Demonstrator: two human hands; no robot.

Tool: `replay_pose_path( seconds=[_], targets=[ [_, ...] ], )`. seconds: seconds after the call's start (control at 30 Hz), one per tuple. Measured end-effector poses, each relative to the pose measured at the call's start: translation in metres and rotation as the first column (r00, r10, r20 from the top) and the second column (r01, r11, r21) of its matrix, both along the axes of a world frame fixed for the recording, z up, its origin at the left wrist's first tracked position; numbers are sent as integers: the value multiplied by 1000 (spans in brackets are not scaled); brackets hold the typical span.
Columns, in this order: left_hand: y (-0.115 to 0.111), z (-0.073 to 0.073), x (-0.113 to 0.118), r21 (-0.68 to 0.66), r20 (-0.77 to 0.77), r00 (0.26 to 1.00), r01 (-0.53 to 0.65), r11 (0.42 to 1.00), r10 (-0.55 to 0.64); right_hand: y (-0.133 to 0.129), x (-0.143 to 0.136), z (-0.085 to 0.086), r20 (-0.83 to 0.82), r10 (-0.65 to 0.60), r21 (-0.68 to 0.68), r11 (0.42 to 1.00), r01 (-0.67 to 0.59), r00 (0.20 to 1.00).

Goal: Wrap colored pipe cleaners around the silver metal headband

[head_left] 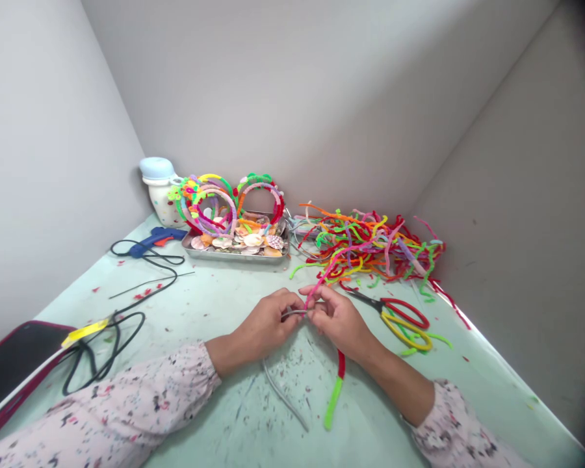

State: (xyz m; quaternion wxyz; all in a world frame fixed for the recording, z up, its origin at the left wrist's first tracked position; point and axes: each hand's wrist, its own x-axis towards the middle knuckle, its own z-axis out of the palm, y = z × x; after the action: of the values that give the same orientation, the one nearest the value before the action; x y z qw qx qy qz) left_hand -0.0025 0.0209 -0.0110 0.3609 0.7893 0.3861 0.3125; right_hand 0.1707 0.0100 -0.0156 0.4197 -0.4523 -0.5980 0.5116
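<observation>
Between my two hands is a thin grey headband (287,404), its bare end hanging below my left hand (272,323). The thumb and fingers of that hand are closed on the grey band. Its other end, wrapped in red and bright green fuzzy pipe cleaner (332,404), hangs below my right hand (338,318). My right fingers pinch a pink pipe cleaner (325,273) where it meets the band, and its free length rises toward the pile behind. Fingers cover part of the join.
Behind lies a heap of coloured pipe cleaners (370,250). Scissors (400,320) rest to the right. A metal tray (234,256) holds shells and wrapped headbands (209,211). At left are a blue glue gun (151,241), black cable (97,374), a phone-like device (24,351) and a white cup (162,198).
</observation>
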Motion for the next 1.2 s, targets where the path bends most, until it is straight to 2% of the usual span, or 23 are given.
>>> replay_pose_path(
  seconds=[0.47,0.83,1.0,1.2],
  targets=[
    [1,1,0,51,-45,997,-52,997,55,-1,-2,4,2,0,7,1000,0,1000],
    [0,4,1,75,-38,993,-106,992,109,-2,-1,11,-16,19,-13,1000,-19,1000],
    [-2,4,0,102,-23,994,-102,990,105,-2,2,12,-26,30,21,999,-30,999],
    [-2,3,1,132,-12,993,-118,984,120,-3,1,14,-19,-37,41,998,38,999]
  ],
)
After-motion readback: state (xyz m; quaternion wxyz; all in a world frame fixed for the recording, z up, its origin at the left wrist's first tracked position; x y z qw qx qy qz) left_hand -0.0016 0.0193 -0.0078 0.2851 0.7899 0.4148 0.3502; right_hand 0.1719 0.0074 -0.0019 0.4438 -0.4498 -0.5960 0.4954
